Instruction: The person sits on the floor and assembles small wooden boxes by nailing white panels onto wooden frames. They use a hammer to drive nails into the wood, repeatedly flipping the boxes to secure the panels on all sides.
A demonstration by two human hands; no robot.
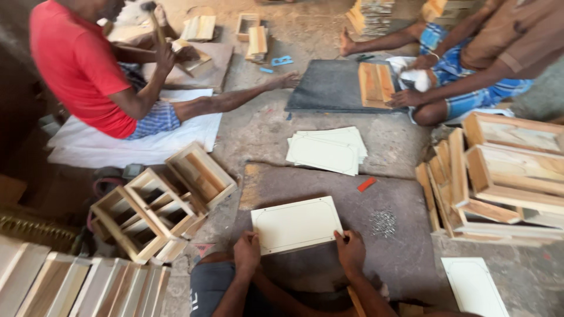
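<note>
Left hand is pinching the bottom left corner of a cream board, fingers closed on its edge, and the right hand has the bottom right corner the same way. That board, with a thin dark line with rounded corners drawn inside its edge, lies flat on a grey slab on the floor, right in front of the knees.

Going left to right around it: a row of pale wooden frames bottom left, cut off by the edge, then three open wooden boxes tipped against each other. Behind those, a person in a red shirt sits on a white sheet with a hammer raised. Further along there's a loose stack of cream boards, a small red marker, and a little heap of nails just right of the held board. Far right, more wooden boxes piled up, another cream board below them, and a second person in a brown shirt pressing on a wooden piece.

Everything's a bit blurry, so the small blue bits up top are hard to make out.
</note>
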